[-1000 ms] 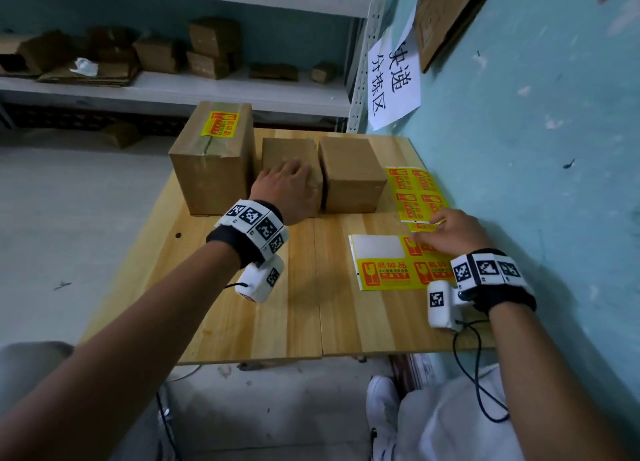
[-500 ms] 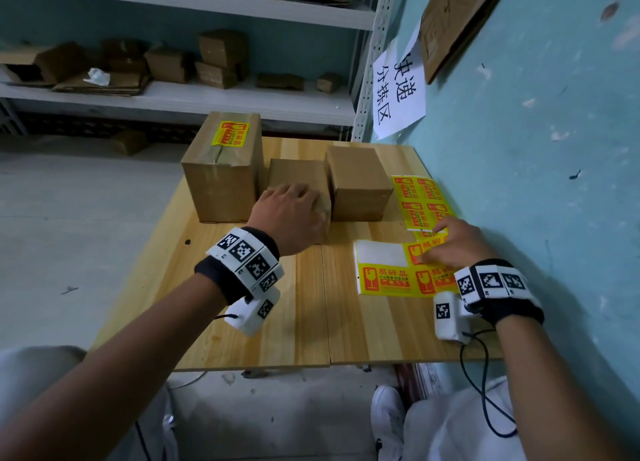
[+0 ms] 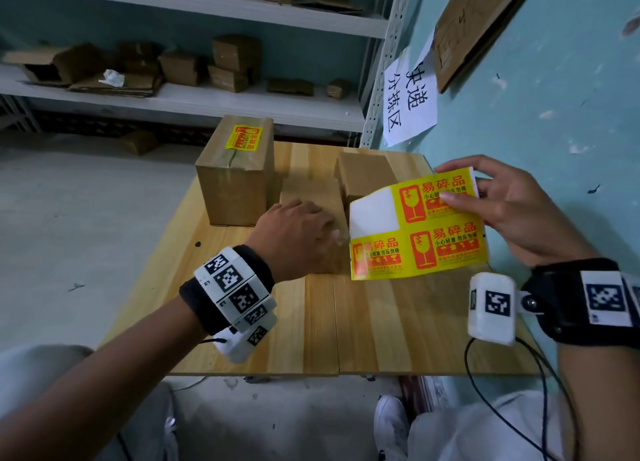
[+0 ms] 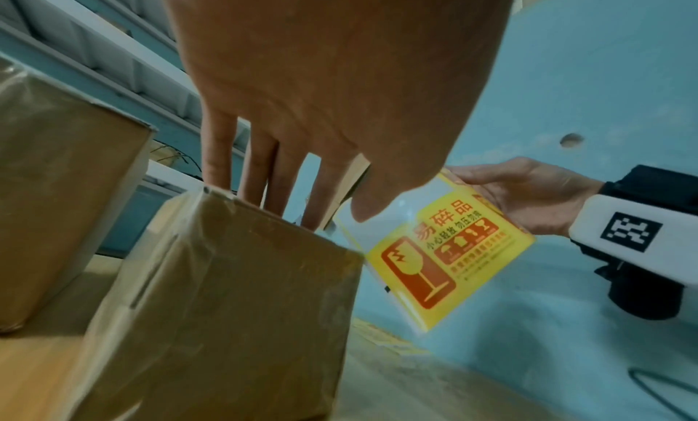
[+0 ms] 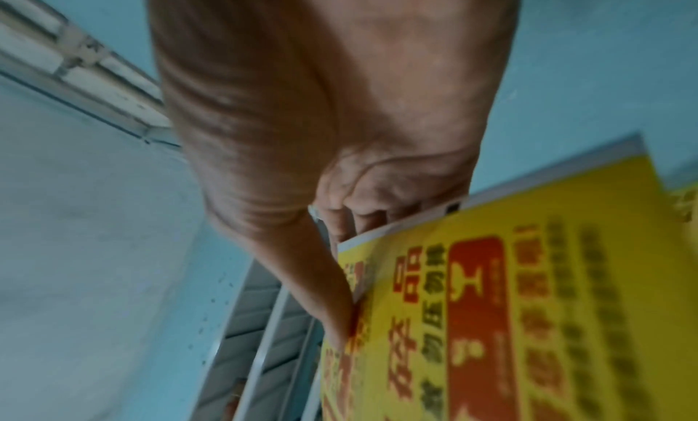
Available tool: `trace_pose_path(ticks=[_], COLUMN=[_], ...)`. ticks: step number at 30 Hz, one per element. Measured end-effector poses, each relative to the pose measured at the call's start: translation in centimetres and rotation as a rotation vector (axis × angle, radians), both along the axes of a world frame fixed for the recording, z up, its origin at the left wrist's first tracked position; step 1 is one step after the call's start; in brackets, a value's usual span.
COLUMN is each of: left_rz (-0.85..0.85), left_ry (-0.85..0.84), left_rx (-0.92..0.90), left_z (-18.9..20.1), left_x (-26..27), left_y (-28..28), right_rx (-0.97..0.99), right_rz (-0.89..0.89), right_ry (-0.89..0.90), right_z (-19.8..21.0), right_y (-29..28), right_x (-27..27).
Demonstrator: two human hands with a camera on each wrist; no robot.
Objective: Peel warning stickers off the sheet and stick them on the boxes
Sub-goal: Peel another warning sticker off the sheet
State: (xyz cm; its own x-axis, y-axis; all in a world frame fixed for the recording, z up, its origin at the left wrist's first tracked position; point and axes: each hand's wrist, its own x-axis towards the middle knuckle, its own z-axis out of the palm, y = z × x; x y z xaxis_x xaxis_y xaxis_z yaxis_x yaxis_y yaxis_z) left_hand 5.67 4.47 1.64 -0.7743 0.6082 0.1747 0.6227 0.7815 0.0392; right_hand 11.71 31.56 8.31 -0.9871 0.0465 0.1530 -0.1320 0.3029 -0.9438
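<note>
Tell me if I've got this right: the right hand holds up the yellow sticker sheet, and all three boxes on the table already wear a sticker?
Not quite. The right hand does hold up the sticker sheet, but the head view shows a sticker only on the tall box.

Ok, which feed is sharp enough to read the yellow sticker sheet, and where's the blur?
Head view: yellow sticker sheet sharp, evenly lit, shelf lines bowed by the wide lens. Left wrist view: sheet readable, slight glare, brown cardboard box soft. Right wrist view: right hand and sheet motion-blurred, small print smeared.
</note>
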Motion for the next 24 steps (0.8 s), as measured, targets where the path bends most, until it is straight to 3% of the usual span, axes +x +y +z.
trace_pose_path(ticks=[10,14,17,19,24], left_rz=[0.004,0.023,0.177,0.17,0.081], left_ry=[-0.289,-0.604,-0.782,-0.855,-0.632], left_rx=[0.406,1.003,1.303,1.294,1.135], left_z=[3.9,5.2,6.0,5.9,5.0], left_x=[-0.1,-0.7,-1.3,-1.7,-2.5], left_y=[-2.5,-3.8,-4.6,-5.2,-6.2], right_rx=[-0.234,-0.221,-0.157,-0.122,-0.113], right_rz=[0.12,0.085,0.078,0.073,0.057], right_ry=[0.129,0.127,0.072,0.039,0.005], right_z=[3.8,3.0,1.6,0.6,-0.7], right_y=[-3.8,-5.9,-7.4,-8.0,-8.7], right_x=[0.7,-1.1,-2.8,-3.8,-5.3])
